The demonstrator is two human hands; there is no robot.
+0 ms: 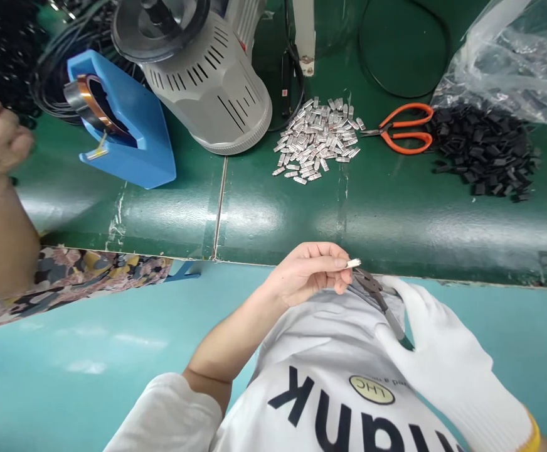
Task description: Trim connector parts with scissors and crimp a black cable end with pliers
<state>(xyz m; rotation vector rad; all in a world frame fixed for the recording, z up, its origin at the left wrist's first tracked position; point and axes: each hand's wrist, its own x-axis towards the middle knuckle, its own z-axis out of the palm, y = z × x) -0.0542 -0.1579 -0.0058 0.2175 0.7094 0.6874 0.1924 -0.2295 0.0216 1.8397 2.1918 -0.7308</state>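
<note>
The bare left hand (315, 271) pinches a small metal connector shell (354, 263) between thumb and forefinger, at the near edge of the green table (273, 220). Just to its right, the gloved right hand (436, 326) is wrapped around the handles of a pair of pliers (377, 296), their tip beside the shell; whether they touch it is too small to tell.

The grip on so small a part leaves little margin: a sideways push from the pliers could flick it off the edge, onto the lap or the floor. If they bite off-line, they could bend the shell or nip the bare fingertips, and the glove may dull feel for the squeeze.

Farther off, the orange-handled snips (408, 129) lie between the pile of metal shells (318, 139) and the heap of black pieces (487, 150); a careless reach could catch their point or mix the two.
</note>
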